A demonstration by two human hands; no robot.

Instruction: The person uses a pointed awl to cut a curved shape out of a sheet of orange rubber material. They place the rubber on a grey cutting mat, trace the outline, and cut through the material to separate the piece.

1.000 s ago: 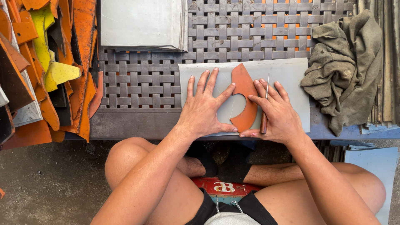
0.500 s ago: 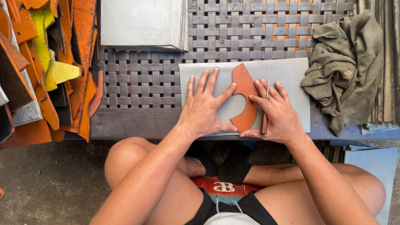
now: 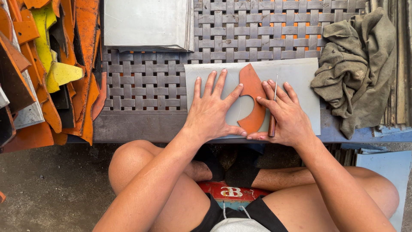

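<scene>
The left hand (image 3: 212,112) lay flat with fingers spread, grasping nothing, its thumb and forefinger pinning the orange template (image 3: 253,99) to the grey sheet (image 3: 300,77). The right hand (image 3: 286,117) pressed its fingertips on the template's outer edge, and a thin awl (image 3: 273,108) with a wooden handle lay tucked between its fingers rather than gripped firmly. The sheet rested on a woven bench (image 3: 266,38), near its front edge. To do this well, I judged both hands should bear down evenly so the template could not creep, with the awl's point kept hard against its edge. A rag (image 3: 356,64) lay to the right, orange offcuts (image 3: 64,68) well apart on the left.
</scene>
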